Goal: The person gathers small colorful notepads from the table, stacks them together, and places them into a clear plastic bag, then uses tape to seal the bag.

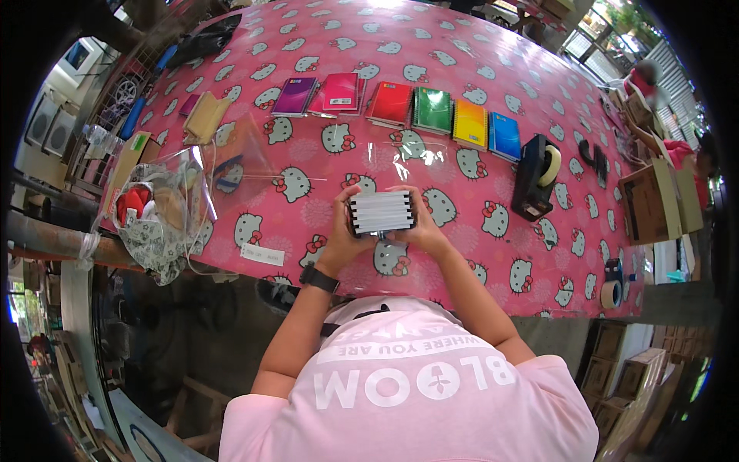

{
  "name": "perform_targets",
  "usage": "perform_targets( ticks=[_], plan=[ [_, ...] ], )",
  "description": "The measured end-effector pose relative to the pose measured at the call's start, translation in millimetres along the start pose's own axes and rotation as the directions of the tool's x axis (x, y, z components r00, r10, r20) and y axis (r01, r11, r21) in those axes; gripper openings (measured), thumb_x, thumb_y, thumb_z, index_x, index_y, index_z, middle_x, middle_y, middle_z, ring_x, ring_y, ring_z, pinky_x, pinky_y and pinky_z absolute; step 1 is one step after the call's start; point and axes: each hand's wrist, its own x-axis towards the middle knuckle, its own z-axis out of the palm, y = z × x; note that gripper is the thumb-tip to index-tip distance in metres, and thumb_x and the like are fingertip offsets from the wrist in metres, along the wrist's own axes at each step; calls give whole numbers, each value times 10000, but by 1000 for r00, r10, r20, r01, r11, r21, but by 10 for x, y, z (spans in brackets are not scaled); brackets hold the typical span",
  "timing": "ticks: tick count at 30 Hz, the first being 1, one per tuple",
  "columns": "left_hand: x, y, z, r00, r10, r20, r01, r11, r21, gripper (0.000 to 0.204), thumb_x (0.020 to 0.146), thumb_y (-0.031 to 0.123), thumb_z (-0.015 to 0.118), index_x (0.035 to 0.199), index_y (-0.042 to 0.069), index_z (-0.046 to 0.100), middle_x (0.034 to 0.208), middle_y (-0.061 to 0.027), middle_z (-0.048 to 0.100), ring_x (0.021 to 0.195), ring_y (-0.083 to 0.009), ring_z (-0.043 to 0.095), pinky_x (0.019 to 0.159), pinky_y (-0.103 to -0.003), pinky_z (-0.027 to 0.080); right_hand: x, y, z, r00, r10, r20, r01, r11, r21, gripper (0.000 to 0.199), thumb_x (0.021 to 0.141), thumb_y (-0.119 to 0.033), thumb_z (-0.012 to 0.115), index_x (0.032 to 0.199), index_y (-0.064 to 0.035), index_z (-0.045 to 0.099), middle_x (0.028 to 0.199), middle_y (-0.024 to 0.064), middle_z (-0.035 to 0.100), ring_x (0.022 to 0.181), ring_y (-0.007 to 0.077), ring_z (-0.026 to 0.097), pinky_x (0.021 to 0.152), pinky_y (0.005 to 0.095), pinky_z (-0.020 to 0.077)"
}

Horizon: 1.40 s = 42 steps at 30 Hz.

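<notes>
Between my two hands is a stack of small notebooks [382, 209], white page edges facing up with dark strips between them. My left hand [343, 235], below a black wristband, is closed against the stack's left side. On the opposite side my right hand [425, 226] grips it too. The stack is over the near part of the table, and my fingers partly hide its ends. Farther off lie small spiral notebooks in a row: purple [294, 96], pink [341, 92], red [390, 103], green [433, 109], yellow [470, 123] and blue [505, 136].
A black tape dispenser [531, 181] stands right on the pink cat-print tablecloth [323, 162]. At left lie a cloth bag [158, 242], clear plastic and a folded tan piece [206, 117]. A white label strip [262, 255] and tape roll [610, 294] sit near the front edge.
</notes>
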Motion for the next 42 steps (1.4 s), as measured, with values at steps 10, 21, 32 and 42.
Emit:
perform_targets(
  ticks=[10,21,32,42],
  plan=[
    [-14,-199,-96,932,355,70,-355,862,363,802,597,-8,726,1265,63,288,1190,-105,436,1147,-224,440,943,-360,403,63,136,29,995,-66,69,75,988,-138,720,563,8,708,1183,-81,354,1038,60,501,977,157,505,852,301,429],
    [175,78,-130,993,-103,-62,107,992,64,594,734,215,758,1192,17,435,1092,-93,563,975,-178,559,850,-319,465,10,-52,-385,975,-64,-212,-17,932,-361,716,654,-197,776,1251,-50,411,1027,86,533,1076,202,471,899,344,411],
    [759,-55,-155,853,-454,-259,513,633,580,603,783,357,692,1184,-46,493,1143,-160,552,1031,-224,556,844,-351,468,-171,440,-850,796,-146,-587,-418,568,-708,198,743,-164,705,845,-40,588,787,66,571,729,196,537,630,322,435],
    [444,-550,-63,915,-242,-323,310,934,176,616,818,169,563,1320,-74,300,1208,-221,496,1095,-293,506,949,-356,382,-137,54,-487,914,-62,-401,-167,844,-509,285,749,-31,634,1028,-28,580,809,98,585,694,230,588,612,321,475]
  ],
)
